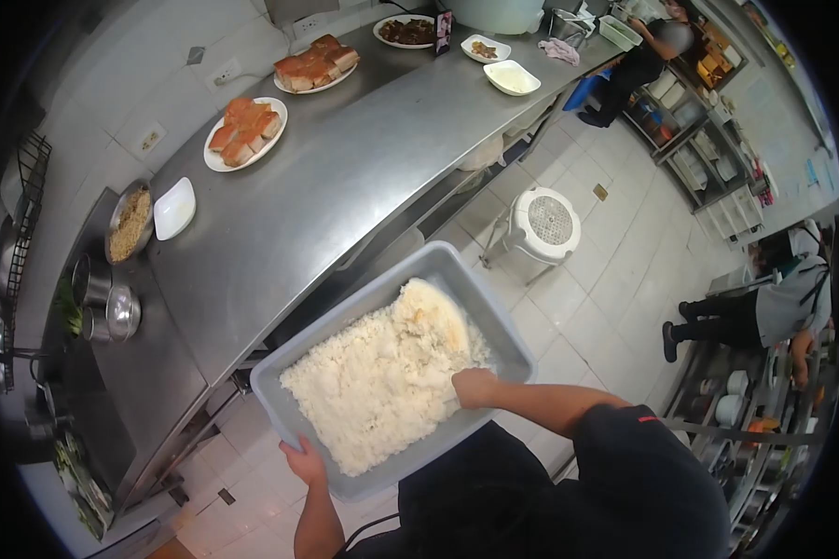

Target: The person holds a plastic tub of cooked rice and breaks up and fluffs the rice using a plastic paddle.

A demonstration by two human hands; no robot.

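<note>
A grey plastic tub [280,373] of cooked white rice [364,382] is held tilted in front of my body. At its far right end lies a rounded clump of rice [438,321] with a yellowish crust. My left hand [305,461] grips the tub's near left rim, fingers closed on the edge. Inside the tub, my right hand [475,388] is closed in a fist at the right edge of the rice. A whitish shape shows beside that fist, but I cannot tell whether it is a tool or rice.
Beyond the tub runs a steel counter [317,205] with two plates of roasted meat [245,135], a white dish [174,209] and metal bowls [123,312]. A stool [544,224] stands on the tiled floor. Two people [657,47] are at the right, near shelves [708,168].
</note>
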